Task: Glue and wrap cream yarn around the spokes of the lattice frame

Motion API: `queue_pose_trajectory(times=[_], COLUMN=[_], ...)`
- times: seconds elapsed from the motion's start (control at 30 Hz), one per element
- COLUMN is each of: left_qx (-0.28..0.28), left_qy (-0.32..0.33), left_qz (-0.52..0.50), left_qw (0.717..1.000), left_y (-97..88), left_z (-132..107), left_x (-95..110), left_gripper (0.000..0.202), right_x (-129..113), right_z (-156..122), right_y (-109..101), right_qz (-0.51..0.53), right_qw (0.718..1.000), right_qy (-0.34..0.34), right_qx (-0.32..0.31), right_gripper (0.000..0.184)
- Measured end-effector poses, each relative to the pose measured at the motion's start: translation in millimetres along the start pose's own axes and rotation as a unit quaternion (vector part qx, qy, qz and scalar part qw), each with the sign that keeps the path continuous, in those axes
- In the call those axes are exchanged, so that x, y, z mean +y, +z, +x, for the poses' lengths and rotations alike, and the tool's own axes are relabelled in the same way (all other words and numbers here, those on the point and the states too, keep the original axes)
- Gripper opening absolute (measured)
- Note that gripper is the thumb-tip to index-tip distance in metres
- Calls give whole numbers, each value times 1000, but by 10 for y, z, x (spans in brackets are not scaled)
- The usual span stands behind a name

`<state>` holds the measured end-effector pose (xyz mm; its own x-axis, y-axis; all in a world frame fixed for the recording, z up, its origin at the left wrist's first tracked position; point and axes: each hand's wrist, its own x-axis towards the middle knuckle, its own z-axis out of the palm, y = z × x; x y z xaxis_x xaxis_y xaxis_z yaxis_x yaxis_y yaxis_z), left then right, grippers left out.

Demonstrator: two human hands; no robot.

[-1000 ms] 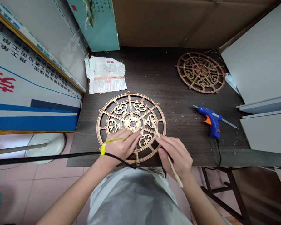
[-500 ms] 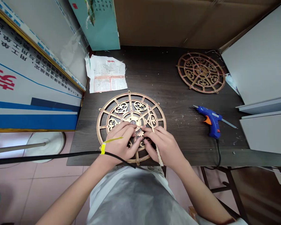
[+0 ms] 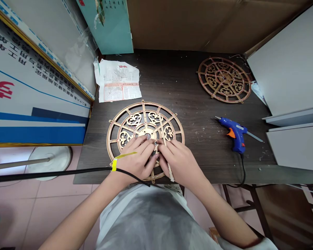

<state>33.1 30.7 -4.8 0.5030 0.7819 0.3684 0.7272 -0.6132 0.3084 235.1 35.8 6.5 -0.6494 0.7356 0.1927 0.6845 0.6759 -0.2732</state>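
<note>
A round gold openwork frame (image 3: 125,121) lies flat on the dark wooden table (image 3: 187,100) near its front edge. My left hand (image 3: 135,161) rests on the frame's near part, fingers bent and pressed down beside the hub. My right hand (image 3: 178,161) lies against it on the right, fingers closed round a thin pale stick (image 3: 162,133) that slants up over the frame's centre. Both sets of fingertips meet just below the hub. A yellow tie and a black cable (image 3: 54,173) sit at my left wrist.
A second, darker round frame (image 3: 224,80) lies at the table's far right. A blue hot-glue gun (image 3: 236,133) with its cord lies right of my hands. A crumpled printed sheet (image 3: 118,81) sits far left. Boards and cardboard wall in the table.
My right hand slid left from the frame's right edge to the hub, taking the stick with it, and now touches my left hand. The left hand shifted slightly toward the hub.
</note>
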Motion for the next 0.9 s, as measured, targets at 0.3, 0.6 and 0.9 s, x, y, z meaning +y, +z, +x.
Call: queue_pose_trajectory(times=[0.3, 0.6, 0.9], left_qx=[-36, -35, 13], left_qy=[8, 10, -15], left_qz=[9, -8, -71], left_qw=[999, 999, 997], left_y=[-14, -52, -37], left_z=[55, 39, -12], left_x=[10, -48, -61], left_gripper=[19, 12, 6], right_x=[-14, -54, -4], right_z=[69, -55, -118], right_y=[-8, 22, 16], right_qz=[-22, 74, 141], right_qw=[1000, 987, 974], right_qy=[-6, 6, 50], right_qx=[-7, 144, 173], right_gripper=[15, 12, 23])
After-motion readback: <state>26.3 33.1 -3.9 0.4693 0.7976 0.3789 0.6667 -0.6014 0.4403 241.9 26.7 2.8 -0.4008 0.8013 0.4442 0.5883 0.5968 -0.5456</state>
